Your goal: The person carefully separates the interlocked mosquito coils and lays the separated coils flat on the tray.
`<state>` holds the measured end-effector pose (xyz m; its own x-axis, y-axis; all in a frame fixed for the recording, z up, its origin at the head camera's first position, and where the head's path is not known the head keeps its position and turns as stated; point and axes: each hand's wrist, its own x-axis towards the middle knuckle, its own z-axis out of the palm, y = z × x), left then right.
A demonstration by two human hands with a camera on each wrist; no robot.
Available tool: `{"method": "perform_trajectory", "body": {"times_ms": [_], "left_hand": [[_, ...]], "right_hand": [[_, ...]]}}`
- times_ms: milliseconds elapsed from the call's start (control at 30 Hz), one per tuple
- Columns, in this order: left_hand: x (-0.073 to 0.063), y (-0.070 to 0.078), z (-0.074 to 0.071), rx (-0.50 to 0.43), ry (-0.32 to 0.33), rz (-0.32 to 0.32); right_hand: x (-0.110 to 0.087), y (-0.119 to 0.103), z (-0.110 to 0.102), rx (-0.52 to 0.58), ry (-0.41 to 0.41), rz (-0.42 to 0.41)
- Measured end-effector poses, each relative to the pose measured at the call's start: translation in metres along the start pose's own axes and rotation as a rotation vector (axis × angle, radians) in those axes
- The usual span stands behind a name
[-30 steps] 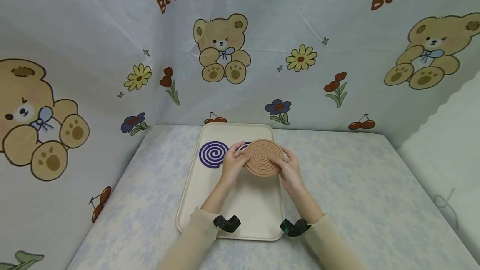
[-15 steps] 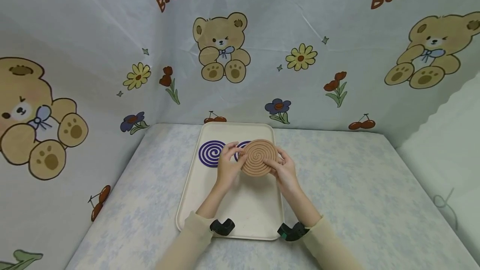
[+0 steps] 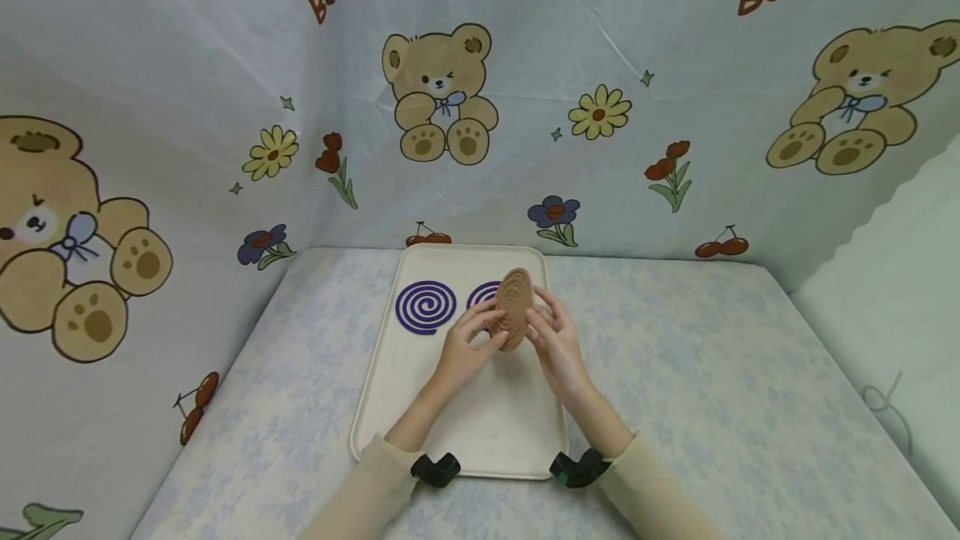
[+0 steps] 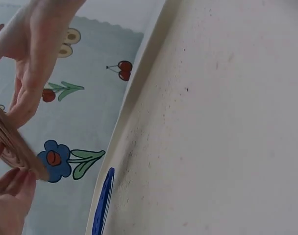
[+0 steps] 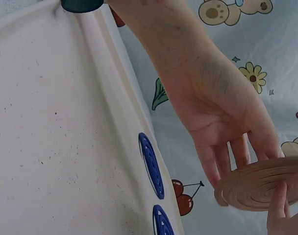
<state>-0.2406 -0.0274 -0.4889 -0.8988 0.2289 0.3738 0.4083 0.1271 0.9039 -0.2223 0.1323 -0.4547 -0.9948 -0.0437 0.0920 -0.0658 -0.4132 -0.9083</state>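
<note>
A tan mosquito coil (image 3: pixel 515 307), wound into a tight disc, is held up above the tray and turned nearly edge-on in the head view. My left hand (image 3: pixel 467 350) pinches its lower left edge. On the opposite side, my right hand (image 3: pixel 561 354) has its fingers on the rim. In the right wrist view the disc (image 5: pixel 257 183) lies flat-looking between both hands. The left wrist view catches only part of the disc (image 4: pixel 14 147) at its left edge. Behind the left fingers, one purple-blue mosquito coil (image 3: pixel 482 293) is partly covered; another (image 3: pixel 425 307) shows fully.
Both purple-blue coils lie on a cream tray (image 3: pixel 465 423) at its far end. The tray stands on a pale blue mottled table (image 3: pixel 697 390). A cloth (image 3: pixel 525 48) printed with bears and flowers hangs at the back and left. A thin cord (image 3: pixel 888 402) shows at far right.
The tan disc has turned from facing the head camera to nearly edge-on. Both hands have shifted their fingers around it, and the right hand has moved slightly left.
</note>
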Motion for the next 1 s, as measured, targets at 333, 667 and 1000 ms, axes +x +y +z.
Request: {"method": "perform_trajectory", "body": {"times_ms": [333,667,1000], "left_hand": [[-0.003,0.000,0.005,-0.188,-0.043,-0.101],[-0.013,0.032,0.010,-0.109,-0.074,-0.034],[-0.013,0.031,0.014,-0.182,-0.041,0.146]], "right_hand": [[0.005,0.021,-0.005,-0.170,-0.062,-0.099],[0.008,0.021,-0.008,-0.176,0.071,-0.125],[0.003,0.016,-0.004,0.004,0.037,-0.246]]}}
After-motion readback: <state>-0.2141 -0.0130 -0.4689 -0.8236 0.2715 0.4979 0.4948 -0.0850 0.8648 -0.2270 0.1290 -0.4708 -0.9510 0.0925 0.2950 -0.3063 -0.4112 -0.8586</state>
